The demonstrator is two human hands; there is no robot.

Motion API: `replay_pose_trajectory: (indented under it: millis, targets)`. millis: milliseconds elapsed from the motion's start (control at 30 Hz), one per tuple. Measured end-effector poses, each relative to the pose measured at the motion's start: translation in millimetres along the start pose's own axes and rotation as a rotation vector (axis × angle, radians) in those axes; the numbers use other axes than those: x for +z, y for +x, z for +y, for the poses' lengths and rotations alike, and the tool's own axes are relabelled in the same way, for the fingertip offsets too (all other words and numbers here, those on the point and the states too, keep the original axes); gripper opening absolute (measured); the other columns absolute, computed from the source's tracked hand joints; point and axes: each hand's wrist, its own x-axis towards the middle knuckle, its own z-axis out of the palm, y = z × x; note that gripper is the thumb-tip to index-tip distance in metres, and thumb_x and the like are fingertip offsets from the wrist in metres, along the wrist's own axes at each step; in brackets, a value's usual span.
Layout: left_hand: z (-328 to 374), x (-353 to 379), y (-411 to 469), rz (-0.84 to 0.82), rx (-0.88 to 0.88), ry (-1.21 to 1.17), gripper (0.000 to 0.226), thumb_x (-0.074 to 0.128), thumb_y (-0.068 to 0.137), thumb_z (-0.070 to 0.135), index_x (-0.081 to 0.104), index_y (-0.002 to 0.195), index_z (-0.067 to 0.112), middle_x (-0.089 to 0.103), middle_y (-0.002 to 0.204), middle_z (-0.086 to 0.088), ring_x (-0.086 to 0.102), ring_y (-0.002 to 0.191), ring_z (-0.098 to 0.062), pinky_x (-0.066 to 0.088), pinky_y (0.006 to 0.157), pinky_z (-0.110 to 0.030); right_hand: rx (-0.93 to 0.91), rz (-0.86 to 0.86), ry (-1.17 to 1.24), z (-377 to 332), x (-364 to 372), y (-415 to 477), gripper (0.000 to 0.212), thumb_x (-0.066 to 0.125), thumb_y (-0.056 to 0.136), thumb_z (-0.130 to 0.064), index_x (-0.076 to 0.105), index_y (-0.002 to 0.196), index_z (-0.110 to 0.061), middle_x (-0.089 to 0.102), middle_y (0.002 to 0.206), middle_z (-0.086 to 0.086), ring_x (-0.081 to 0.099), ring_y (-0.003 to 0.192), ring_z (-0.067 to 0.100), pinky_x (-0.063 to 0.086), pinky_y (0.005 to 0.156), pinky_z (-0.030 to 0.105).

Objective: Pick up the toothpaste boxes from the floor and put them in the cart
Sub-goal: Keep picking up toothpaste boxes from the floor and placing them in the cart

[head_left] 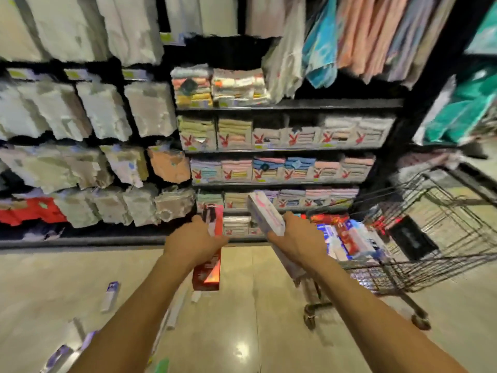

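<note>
The wire cart (457, 246) on the right held a pile of boxes (349, 239) — the left hand (195, 244) gripped a red box (208, 273), the right hand (297, 242) a white box (265, 212).

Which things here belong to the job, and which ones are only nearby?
Job: red box in left hand; white box in right hand; purple-white box on floor; cart.
Nearby only: folded towels on shelves; hanging cloths.

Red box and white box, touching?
Apart. Head view shows shelved towels between the red box, in the left hand, and the white box, in the right hand.
</note>
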Motion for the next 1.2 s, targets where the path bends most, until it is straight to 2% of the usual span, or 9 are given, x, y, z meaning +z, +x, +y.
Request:
replay_pose_trajectory:
  millis: [167, 367, 533, 633, 700, 833, 900, 1033, 1200]
  targets:
    - [135, 31, 23, -0.015, 0.118, -0.002, 0.066, 0.059, 0.078, 0.07, 0.044, 0.115, 0.018, 0.059, 0.099, -0.002, 0.059, 0.087, -0.023, 0.053, 0.079, -0.037, 0.127, 0.081, 0.028, 116, -46, 13, 0.048, 0.059, 0.083, -0.067, 0.053, 0.105, -0.024, 0.069, 0.103, 0.001, 0.066, 0.091, 0.027, 0.044, 0.062, 0.034]
    - [277, 83, 45, -0.049, 0.234, -0.023, 0.072, 0.06, 0.074, 0.076, 0.047, 0.114, 0.018, 0.062, 0.099, -0.005, 0.064, 0.087, -0.026, 0.057, 0.079, -0.038, 0.291, 0.13, -0.022, 248, -86, 20, 0.051, 0.058, 0.083, -0.066, 0.056, 0.112, -0.024, 0.069, 0.104, 0.003, 0.067, 0.093, 0.029, 0.051, 0.068, 0.037]
    - [358, 121, 73, -0.164, 0.254, -0.091, 0.069, 0.062, 0.071, 0.075, 0.044, 0.108, 0.02, 0.06, 0.086, 0.002, 0.065, 0.074, -0.018, 0.06, 0.07, -0.037, 0.405, 0.117, -0.08, 335, -113, 35, 0.048, 0.057, 0.084, -0.066, 0.055, 0.105, -0.023, 0.067, 0.095, 0.0, 0.065, 0.08, 0.024, 0.054, 0.065, 0.034]
    - [393, 145, 105, -0.195, 0.246, -0.124, 0.075, 0.057, 0.059, 0.082, 0.054, 0.106, 0.023, 0.067, 0.085, 0.004, 0.068, 0.069, -0.016, 0.061, 0.063, -0.036, 0.441, 0.108, -0.111, 374, -124, 64, 0.045, 0.056, 0.087, -0.065, 0.052, 0.102, -0.023, 0.058, 0.086, -0.004, 0.059, 0.072, 0.02, 0.045, 0.056, 0.03]
    - [418, 160, 128, -0.218, 0.238, -0.128, 0.069, 0.057, 0.059, 0.082, 0.055, 0.101, 0.027, 0.068, 0.083, 0.006, 0.068, 0.067, -0.015, 0.061, 0.061, -0.036, 0.452, 0.11, -0.116, 398, -127, 86, 0.043, 0.056, 0.087, -0.063, 0.052, 0.105, -0.024, 0.057, 0.085, -0.005, 0.058, 0.072, 0.019, 0.043, 0.056, 0.029]
    - [474, 186, 176, -0.234, 0.243, -0.087, 0.07, 0.061, 0.065, 0.078, 0.049, 0.102, 0.02, 0.065, 0.098, 0.0, 0.067, 0.086, -0.023, 0.058, 0.075, -0.038, 0.451, 0.119, -0.123, 448, -125, 139, 0.055, 0.046, 0.083, -0.075, 0.054, 0.106, -0.025, 0.062, 0.088, -0.006, 0.062, 0.074, 0.018, 0.054, 0.062, 0.033]
    - [499, 203, 203, -0.24, 0.231, -0.073, 0.071, 0.062, 0.071, 0.078, 0.044, 0.106, 0.018, 0.062, 0.104, -0.004, 0.063, 0.093, -0.027, 0.052, 0.073, -0.034, 0.467, 0.118, -0.118, 476, -121, 165, 0.064, 0.038, 0.079, -0.082, 0.054, 0.105, -0.026, 0.066, 0.09, -0.005, 0.064, 0.075, 0.018, 0.059, 0.064, 0.038]
    - [541, 238, 257, -0.253, 0.192, -0.053, 0.082, 0.059, 0.07, 0.078, 0.05, 0.119, 0.013, 0.063, 0.113, -0.008, 0.063, 0.096, -0.03, 0.049, 0.072, -0.035, 0.518, 0.11, -0.093, 531, -108, 207, 0.056, 0.044, 0.082, -0.08, 0.05, 0.1, -0.028, 0.068, 0.094, -0.004, 0.065, 0.075, 0.019, 0.059, 0.064, 0.039]
    - [573, 282, 312, -0.288, 0.087, -0.043, 0.095, 0.059, 0.078, 0.072, 0.034, 0.14, 0.005, 0.053, 0.134, -0.014, 0.062, 0.108, -0.035, 0.053, 0.084, -0.042, 0.533, 0.049, -0.022, 596, -74, 263, 0.052, 0.042, 0.086, -0.082, 0.045, 0.097, -0.031, 0.065, 0.09, -0.009, 0.064, 0.071, 0.013, 0.058, 0.06, 0.037]
